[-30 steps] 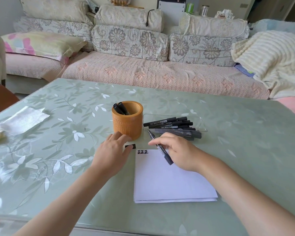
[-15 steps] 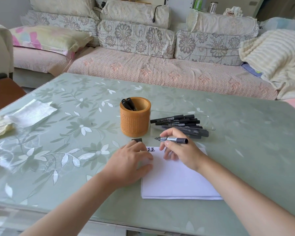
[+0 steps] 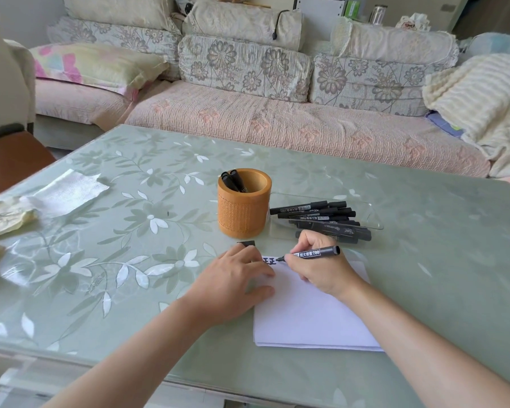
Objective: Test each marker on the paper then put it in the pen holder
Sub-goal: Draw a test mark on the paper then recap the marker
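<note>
My right hand (image 3: pixel 318 265) grips an uncapped black marker (image 3: pixel 315 253), tip on the top edge of the white paper (image 3: pixel 309 316) beside black written marks (image 3: pixel 270 261). My left hand (image 3: pixel 233 278) rests flat on the paper's left edge, fingers straight. A black cap (image 3: pixel 246 243) lies just beyond its fingertips. Behind stands the orange pen holder (image 3: pixel 244 208) with two black markers (image 3: pixel 233 181) in it. Several more black markers (image 3: pixel 321 217) lie on a clear tray (image 3: pixel 371 214) to the right of the holder.
The green floral table (image 3: pixel 130 231) carries a white tissue (image 3: pixel 68 191) and crumpled yellowish paper (image 3: pixel 3 214) at the far left. A sofa (image 3: pixel 277 125) with cushions runs behind the table. A brown chair seat (image 3: pixel 15 160) is at the left.
My right hand turned the marker from lying level above the paper and lowered its tip onto the top edge. My left hand slid onto the paper's left edge, away from the cap.
</note>
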